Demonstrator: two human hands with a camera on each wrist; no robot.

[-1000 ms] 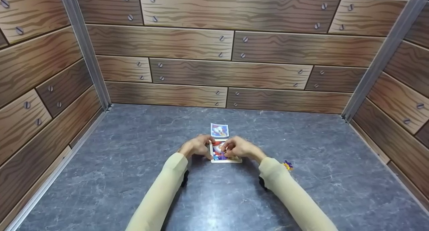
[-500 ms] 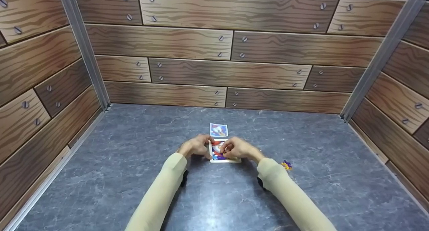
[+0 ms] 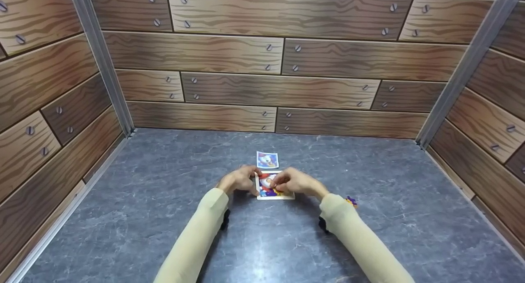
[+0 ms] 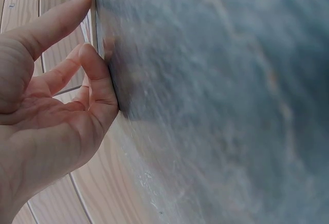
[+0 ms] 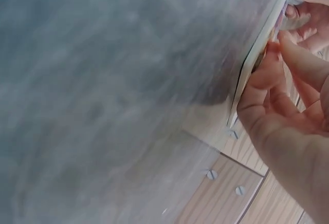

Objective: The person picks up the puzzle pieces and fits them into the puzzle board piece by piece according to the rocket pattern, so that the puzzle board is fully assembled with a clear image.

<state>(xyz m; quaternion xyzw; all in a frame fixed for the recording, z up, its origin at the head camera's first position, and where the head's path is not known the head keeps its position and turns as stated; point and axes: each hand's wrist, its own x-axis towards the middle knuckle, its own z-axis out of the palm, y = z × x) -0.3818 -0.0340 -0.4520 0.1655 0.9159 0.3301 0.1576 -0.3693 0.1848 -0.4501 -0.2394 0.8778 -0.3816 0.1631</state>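
Observation:
A small picture jigsaw puzzle in a white-rimmed tray (image 3: 275, 198) lies flat on the grey surface, its picture showing red, white, blue and purple. With thumb and fingers, my left hand (image 3: 241, 179) holds the tray's left edge; the left wrist view shows that thumb (image 4: 77, 8) against the rim. Over the tray's right half, my right hand (image 3: 297, 180) pinches a purple and yellow puzzle piece (image 3: 279, 190) low against the picture. The fingers hide most of that piece and the tray's right side. In the right wrist view, the right thumb (image 5: 300, 59) and forefinger meet close to the tray.
Just behind the tray lies a square picture card (image 3: 267, 160) with a white figure on blue. Loose purple and yellow puzzle pieces (image 3: 351, 201) lie beside my right sleeve. Wood-patterned walls (image 3: 205, 115) enclose the grey marbled table (image 3: 184, 160) at the back and sides.
The purple piece under my right fingers has shifted lower into the picture, and more yellow shows there. The right fingers have moved slightly; my left hand stays at the tray's edge.

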